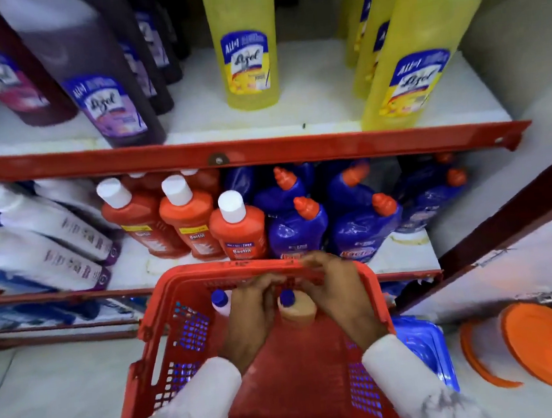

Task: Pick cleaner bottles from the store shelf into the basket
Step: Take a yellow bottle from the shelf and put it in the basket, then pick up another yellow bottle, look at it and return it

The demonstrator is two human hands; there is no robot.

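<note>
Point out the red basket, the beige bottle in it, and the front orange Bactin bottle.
red basket [164, 324], head view, left rim
beige bottle [297, 311], head view, shoulder
front orange Bactin bottle [238, 232], head view, body

Head-height view, down over basket [162, 307], near shelves [245, 151]

The basket [184, 322] is red moulded plastic, its walls perforated in a grid, with a dull sheen. The sleeves [199, 405] over both wrists are white woven cloth, matt. On the far upper shelf the yellow bottles [242, 43] are translucent plastic with glossy printed labels; the dark purple bottles [93, 74] to the left look smooth. Lower down, the blue bottles [298, 230] shine as if shrink-wrapped. The shelf edge [262, 151] is red-painted metal, scuffed. The floor [50, 399] is smooth pale tile.
</note>
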